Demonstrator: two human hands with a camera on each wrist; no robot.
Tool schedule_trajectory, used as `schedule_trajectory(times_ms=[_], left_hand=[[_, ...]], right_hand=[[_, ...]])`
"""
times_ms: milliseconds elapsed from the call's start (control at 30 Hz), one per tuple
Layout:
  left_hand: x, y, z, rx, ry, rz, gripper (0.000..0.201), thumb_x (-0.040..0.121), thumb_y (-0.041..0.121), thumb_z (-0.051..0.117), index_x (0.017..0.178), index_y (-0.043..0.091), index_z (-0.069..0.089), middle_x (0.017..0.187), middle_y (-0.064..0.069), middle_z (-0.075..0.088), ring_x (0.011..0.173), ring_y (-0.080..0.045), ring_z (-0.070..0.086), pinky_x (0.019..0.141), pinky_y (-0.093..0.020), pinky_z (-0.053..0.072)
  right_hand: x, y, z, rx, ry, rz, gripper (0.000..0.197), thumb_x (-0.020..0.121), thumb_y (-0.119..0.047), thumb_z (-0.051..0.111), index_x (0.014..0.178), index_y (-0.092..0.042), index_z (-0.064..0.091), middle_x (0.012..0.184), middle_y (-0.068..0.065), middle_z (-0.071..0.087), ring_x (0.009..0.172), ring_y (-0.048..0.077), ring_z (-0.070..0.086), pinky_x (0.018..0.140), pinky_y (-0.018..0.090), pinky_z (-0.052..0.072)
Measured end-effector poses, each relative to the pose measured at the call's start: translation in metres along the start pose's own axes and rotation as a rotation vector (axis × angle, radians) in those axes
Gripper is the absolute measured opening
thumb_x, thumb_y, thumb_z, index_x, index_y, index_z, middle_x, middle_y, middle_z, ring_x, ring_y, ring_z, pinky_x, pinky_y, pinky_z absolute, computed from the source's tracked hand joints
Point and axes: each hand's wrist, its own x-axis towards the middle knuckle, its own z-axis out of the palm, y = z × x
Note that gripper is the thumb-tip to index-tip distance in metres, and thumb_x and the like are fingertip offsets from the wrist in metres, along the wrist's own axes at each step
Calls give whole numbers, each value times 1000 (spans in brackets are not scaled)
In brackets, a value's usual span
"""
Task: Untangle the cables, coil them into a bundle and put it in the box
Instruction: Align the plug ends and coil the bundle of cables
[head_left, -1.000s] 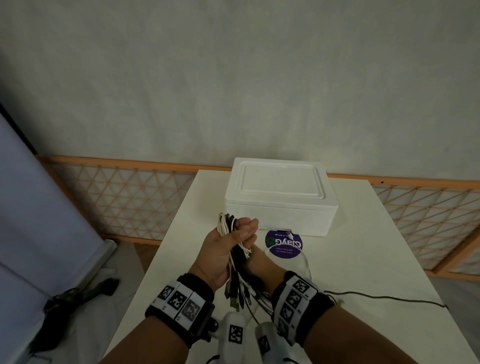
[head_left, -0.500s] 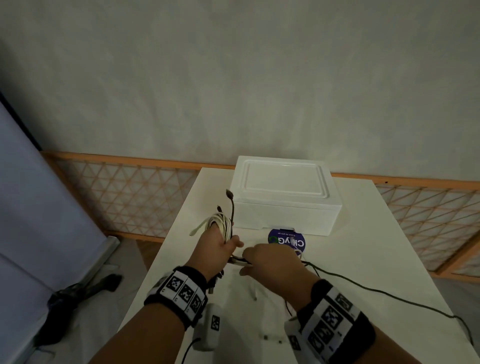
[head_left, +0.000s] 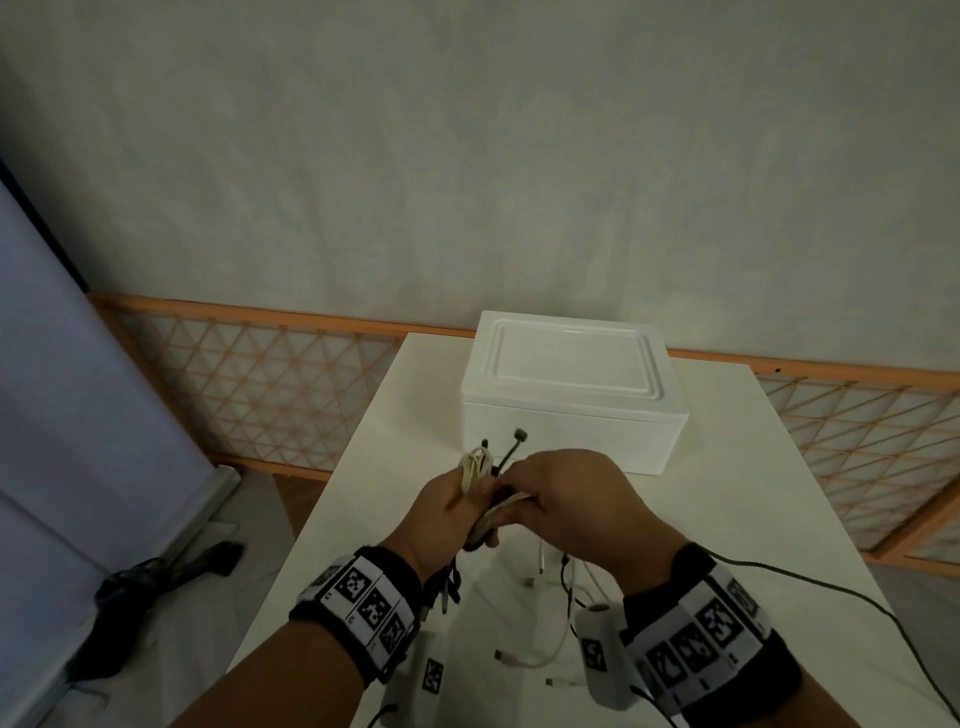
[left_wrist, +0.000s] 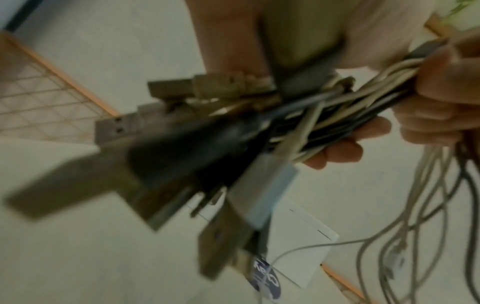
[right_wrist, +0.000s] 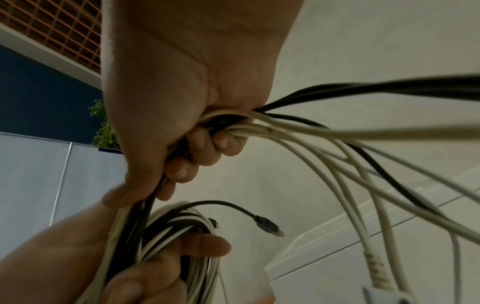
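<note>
Cables, white and black, sit bunched above the desk before the closed box; left hand and right hand both grip them, plugs blurred, perhaps USB.

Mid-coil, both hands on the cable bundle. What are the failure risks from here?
1. Loose tails of the cables trail on the table under the hands; they may snag or re-tangle during winding.
2. Plugs dangle below the left hand; loops might slip when the right hand regrips.
3. The box has its lid on, so opening it probably needs a free hand, and the coil may spring loose.
</note>
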Motion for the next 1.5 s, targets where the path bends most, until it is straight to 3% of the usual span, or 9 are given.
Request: schedule_trajectory(times_ms=[133, 200, 267, 367, 500, 733, 933, 1267, 1500], left_hand=[[-4, 0, 5, -67, -134, -56, 44, 50, 32, 75, 82, 7, 58, 53, -4, 59, 46, -15, 55, 47, -25, 41], [-3, 5, 4, 67, -156, -41, 17, 60, 21, 76, 68, 17, 61, 53, -5, 59, 50, -21, 55, 52, -32, 44], [-1, 13, 3, 114, -195, -18, 21, 74, 11, 66, 56, 22, 61, 51, -10, 57, 51, -25, 55, 55, -38, 46], [0, 23, 7, -37, -225, -4, 15, 77, 3, 56, 67, 11, 62, 44, -8, 45, 43, -20, 50, 54, -31, 46], [2, 20, 10, -179, -204, -95, 5, 71, 2, 49, 67, 4, 51, 43, -5, 36, 41, -20, 41, 52, -29, 42], [-1, 13, 21, -360, -208, -175, 16, 60, 12, 63, 61, 5, 49, 40, -3, 32, 36, -16, 36, 47, -24, 34], [1, 17, 24, -493, -227, -154, 20, 57, 16, 66, 68, 4, 54, 38, -2, 32, 34, -14, 35, 46, -20, 33], [4, 13, 25, -765, -121, -189, 20, 55, 12, 64, 71, 0, 58, 34, 0, 32, 31, -14, 36, 42, -19, 39], [11, 15, 12, -820, 2, -156, 24, 52, 13, 66, 70, 1, 57, 34, 2, 32, 32, -13, 37, 41, -19, 37]], right_hand=[[3, 4, 1, 107, 85, -33, 27, 77, -46, 51, 73, -26, 69, 65, -9, 64, 58, 8, 58, 50, 28, 48], [7, 6, 4, 176, 126, -79, 19, 76, -41, 59, 75, -24, 67, 73, -10, 64, 66, 6, 57, 55, 29, 50], [14, 9, 7, 188, 222, -109, 21, 73, -41, 64, 75, -21, 58, 84, -6, 59, 75, 8, 51, 64, 23, 44], [26, 19, 16, 234, 290, -160, 29, 79, -43, 59, 77, -15, 53, 75, 0, 57, 72, 13, 48, 69, 25, 38], [26, 18, 28, 584, 110, 121, 39, 83, -48, 47, 80, -12, 59, 70, -9, 56, 68, 4, 52, 65, 23, 44], [23, 8, 48, 1120, 334, 510, 40, 87, -28, 56, 50, -22, 43, 51, -8, 42, 53, 11, 41, 58, 28, 36], [31, 11, 37, 1303, 365, 667, 34, 87, -19, 60, 55, -15, 50, 51, -5, 44, 53, 10, 45, 62, 28, 39], [19, 9, 50, 1083, 355, 630, 56, 100, -39, 35, 46, -23, 41, 44, -6, 47, 46, 10, 44, 55, 29, 38], [7, 10, 75, 1049, 285, 501, 49, 89, -60, 32, 79, -17, 51, 69, -1, 53, 65, 11, 51, 64, 26, 45]])
